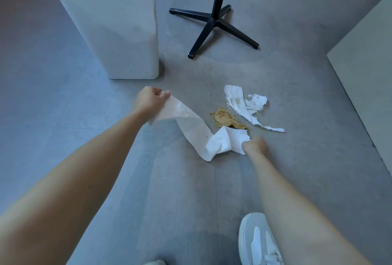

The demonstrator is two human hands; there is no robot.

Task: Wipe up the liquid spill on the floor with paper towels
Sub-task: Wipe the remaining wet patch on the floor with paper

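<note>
Bin (118,31): tall, white, upright.
Stand (214,20): black, cross-footed, right of the bin.
My shoe (257,241): white, well nearer me than the bin.

White paper strip (191,125) sags, twisted, just beside brown soaked wad (228,119).

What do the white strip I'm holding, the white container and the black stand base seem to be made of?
Strip: thin matte paper; it drapes, twists and has a torn end. Container: probably matte plastic, possibly stone composite; smooth, faintly speckled. Stand base: likely black-coated metal; edges worn pale.
</note>
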